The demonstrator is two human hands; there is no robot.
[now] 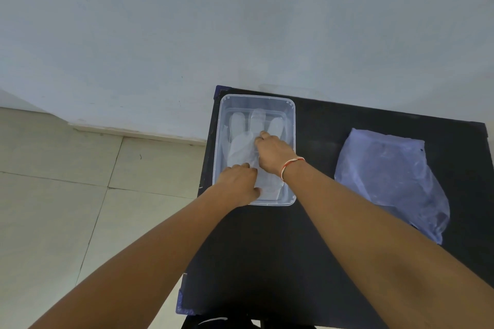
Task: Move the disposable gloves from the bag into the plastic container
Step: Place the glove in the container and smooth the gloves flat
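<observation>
A clear plastic container [290, 125] stands at the far left of a black table. A translucent disposable glove [240, 141] lies flat inside it, fingers pointing away from me. My left hand [238, 184] rests palm down on the glove's cuff end at the near side of the container. My right hand [272, 153], with a red and white thread at the wrist, presses its fingertips on the glove's palm area. Both hands are flat on the glove rather than gripping it. The thin bluish plastic bag [393, 181] lies crumpled on the right of the table.
The black table [267, 262] stands against a pale wall, with its left edge just beside the container. Beige floor tiles [66, 208] lie to the left, below the table edge.
</observation>
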